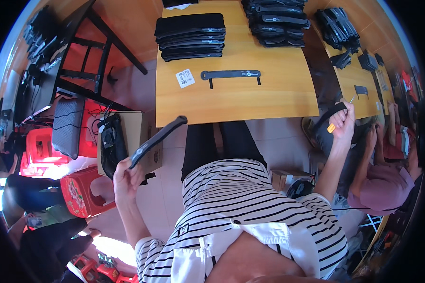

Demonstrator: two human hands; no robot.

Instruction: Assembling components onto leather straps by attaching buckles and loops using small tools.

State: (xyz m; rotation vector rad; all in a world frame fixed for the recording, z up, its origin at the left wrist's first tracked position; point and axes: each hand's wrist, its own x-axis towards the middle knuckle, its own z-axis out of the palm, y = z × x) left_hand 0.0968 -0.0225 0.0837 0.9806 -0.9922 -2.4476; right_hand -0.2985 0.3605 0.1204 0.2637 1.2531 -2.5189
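Observation:
My left hand [127, 178] is closed around one end of a flat black strip [158, 140] with a rounded far end, raised off the table's near left corner. Raised beyond the near right corner, my right hand [344, 121] grips a tool with a yellow handle [331, 128] and a thin metal shaft. A curved black band [327, 116] runs from that hand; whether the fingers hold it too I cannot tell. A similar black strip [229, 74] with two short dark tabs lies across the wooden table [269, 101]. A white printed label [185, 78] is beside it.
Folded black pieces [190, 35] are stacked at the table's far left, more [278, 21] at the far right. A cardboard box [144, 137] and red stools [82, 191] stand to the left. At the right, people [382, 186] sit by another table [359, 101].

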